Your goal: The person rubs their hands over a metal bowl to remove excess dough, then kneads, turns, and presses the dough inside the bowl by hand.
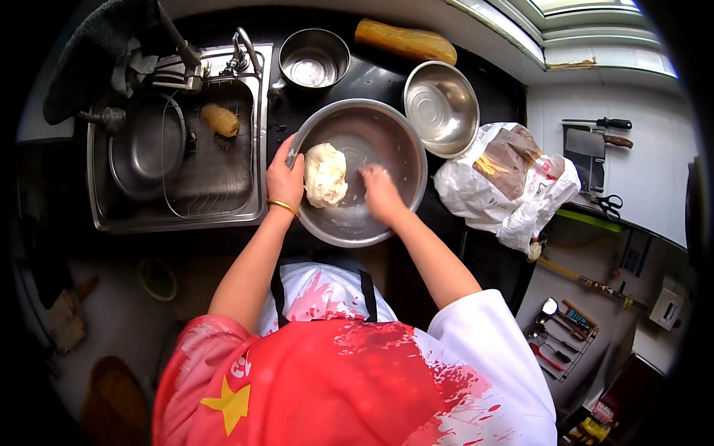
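A wide metal bowl (387,145) stands on the dark counter in front of me. Inside it, towards the left wall, rests a rough lump of pale dough (326,175). My left hand (285,177) grips the bowl's left rim, thumb on the inner side beside the dough, with a gold bangle on the wrist. My right hand (379,192) is over the inside of the bowl, right of the dough and apart from it. Its fingers are curled and slightly blurred, and I cannot make out anything in them.
Left is a sink (253,160) with a pan (149,149) and a brown vegetable (220,120). Behind the bowl are a pot (314,59) and a long squash (405,41). A smaller bowl (442,110) and a flour bag (506,178) stand right; knives (587,141) hang farther right.
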`<state>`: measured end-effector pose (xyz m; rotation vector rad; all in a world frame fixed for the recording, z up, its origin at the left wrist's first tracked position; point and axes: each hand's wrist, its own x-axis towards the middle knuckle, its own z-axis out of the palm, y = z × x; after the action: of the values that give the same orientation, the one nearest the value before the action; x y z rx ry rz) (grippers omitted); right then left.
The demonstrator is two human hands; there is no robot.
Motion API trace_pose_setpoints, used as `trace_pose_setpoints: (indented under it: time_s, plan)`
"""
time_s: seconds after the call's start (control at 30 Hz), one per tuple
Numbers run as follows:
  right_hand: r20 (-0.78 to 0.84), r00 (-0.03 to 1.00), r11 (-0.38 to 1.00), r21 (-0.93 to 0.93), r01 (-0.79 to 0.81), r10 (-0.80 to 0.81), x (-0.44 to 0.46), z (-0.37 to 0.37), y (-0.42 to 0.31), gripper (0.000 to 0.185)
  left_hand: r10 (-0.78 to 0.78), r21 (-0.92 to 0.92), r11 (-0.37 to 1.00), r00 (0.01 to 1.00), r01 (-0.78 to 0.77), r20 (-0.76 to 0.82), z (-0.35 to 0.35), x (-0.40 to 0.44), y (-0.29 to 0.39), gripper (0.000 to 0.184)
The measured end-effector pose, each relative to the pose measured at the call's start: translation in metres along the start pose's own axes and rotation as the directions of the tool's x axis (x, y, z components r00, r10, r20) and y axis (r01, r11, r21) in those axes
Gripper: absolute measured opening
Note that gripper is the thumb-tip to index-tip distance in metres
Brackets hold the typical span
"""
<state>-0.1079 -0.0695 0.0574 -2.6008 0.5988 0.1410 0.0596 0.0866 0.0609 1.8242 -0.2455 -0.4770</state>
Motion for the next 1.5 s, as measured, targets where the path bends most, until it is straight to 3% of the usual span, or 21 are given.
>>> trace_pose_setpoints:
  time_s: [0.03, 0.1, 0.17, 0.23, 0.3, 0.37, 0.43, 0.5, 0.53, 0.57, 0.63, 0.7, 0.77, 0.83, 0.97, 1.03, 1.1, 1.27, 1.33, 1.43, 1.5]
  plan:
    - [0.130, 0.984, 0.992, 0.008, 0.124, -0.124, -0.007, 0.003, 0.000, 0.032, 0.002, -0.006, 1.000, 1.000, -0.002, -0.002, 0.001, 0.001, 0.001, 0.039]
    - [0.437, 0.888, 0.987, 0.123, 0.099, -0.144, -0.029, 0.005, -0.011, 0.030, 0.043, -0.009, 0.999, 0.999, -0.043, -0.017, 0.000, -0.002, 0.002, 0.040]
    - [0.404, 0.902, 0.987, 0.110, 0.120, -0.155, -0.029, 0.012, -0.005, 0.029, 0.024, -0.002, 1.000, 0.999, -0.024, -0.021, -0.001, -0.003, 0.006, 0.040]
    - [0.135, 0.986, 0.995, -0.016, -0.095, 0.096, -0.015, 0.001, -0.002, 0.032, 0.007, 0.006, 1.000, 1.000, -0.007, -0.022, 0.000, -0.005, 0.007, 0.040]
    - [0.044, 0.986, 0.986, 0.035, -0.164, 0.162, -0.021, 0.011, -0.002, 0.031, -0.031, -0.002, 1.000, 0.999, 0.031, -0.031, 0.001, -0.005, 0.008, 0.040]
    - [0.440, 0.897, 0.999, 0.021, 0.025, -0.032, -0.035, 0.019, -0.018, 0.030, 0.049, -0.050, 0.997, 0.998, -0.051, -0.033, 0.005, -0.004, -0.003, 0.040]
    - [0.470, 0.882, 0.998, 0.044, -0.053, 0.026, -0.032, 0.011, -0.029, 0.028, 0.048, -0.045, 0.998, 0.999, -0.048, 0.000, 0.004, -0.004, 0.003, 0.040]
    - [0.328, 0.938, 0.992, -0.089, -0.086, 0.110, -0.019, 0.007, -0.014, 0.025, 0.005, -0.008, 1.000, 1.000, -0.005, -0.004, 0.003, -0.005, 0.005, 0.041]
    - [0.215, 0.947, 0.970, -0.011, -0.244, 0.240, -0.017, -0.003, -0.016, 0.022, -0.003, 0.017, 1.000, 1.000, 0.003, -0.012, 0.003, -0.005, 0.003, 0.040]
    - [0.188, 0.952, 0.971, -0.035, -0.238, 0.240, -0.020, 0.007, -0.008, 0.025, 0.000, 0.017, 1.000, 1.000, 0.001, -0.011, 0.004, -0.005, 0.001, 0.040]
    - [0.465, 0.885, 0.987, 0.136, -0.084, 0.011, -0.032, 0.012, -0.015, 0.030, 0.031, -0.067, 0.997, 0.999, -0.034, -0.042, 0.007, -0.006, -0.001, 0.039]
    - [0.484, 0.875, 0.987, 0.128, -0.102, 0.027, -0.035, 0.017, -0.024, 0.036, 0.057, -0.029, 0.998, 0.998, -0.058, -0.010, 0.006, -0.004, 0.001, 0.039]
    - [0.574, 0.808, 0.951, 0.156, -0.267, 0.132, -0.020, 0.017, -0.014, 0.034, 0.017, -0.013, 1.000, 1.000, -0.017, -0.015, 0.005, -0.007, 0.006, 0.040]
    - [0.572, 0.790, 0.959, 0.021, -0.284, 0.222, -0.013, -0.001, -0.035, 0.032, 0.017, -0.007, 1.000, 0.999, -0.017, -0.041, 0.004, -0.010, 0.007, 0.040]
    - [0.632, 0.765, 0.853, 0.326, -0.407, 0.124, -0.015, 0.005, -0.059, 0.029, 0.058, -0.034, 0.998, 0.997, -0.060, -0.043, 0.007, -0.009, 0.001, 0.040]
    - [0.747, 0.649, 0.746, 0.349, -0.567, 0.144, -0.013, -0.011, -0.046, 0.027, 0.040, -0.029, 0.999, 0.999, -0.041, -0.028, 0.003, -0.008, 0.005, 0.040]
    - [0.582, 0.765, 0.954, -0.063, -0.294, 0.274, -0.021, -0.001, -0.018, 0.021, 0.037, 0.021, 0.999, 0.999, -0.037, -0.007, 0.004, -0.009, 0.009, 0.039]
    - [0.437, 0.883, 0.945, -0.326, -0.024, 0.172, -0.028, 0.010, 0.011, 0.018, 0.059, 0.038, 0.997, 0.998, -0.060, 0.036, 0.008, -0.003, 0.005, 0.039]
    - [0.322, 0.933, 0.806, -0.589, 0.064, 0.161, -0.012, -0.013, 0.012, 0.017, 0.041, 0.038, 0.998, 0.997, -0.043, 0.063, 0.007, 0.000, 0.007, 0.039]
    - [0.178, 0.972, 0.645, -0.727, 0.235, -0.154, 0.025, -0.039, 0.013, 0.024, 0.054, 0.114, 0.991, 0.994, -0.064, 0.095, 0.007, 0.005, 0.011, 0.040]
    - [0.221, 0.960, 0.414, -0.868, 0.275, -0.173, 0.039, -0.046, 0.014, 0.032, 0.067, 0.140, 0.987, 0.992, -0.081, 0.107, 0.007, 0.006, 0.008, 0.040]
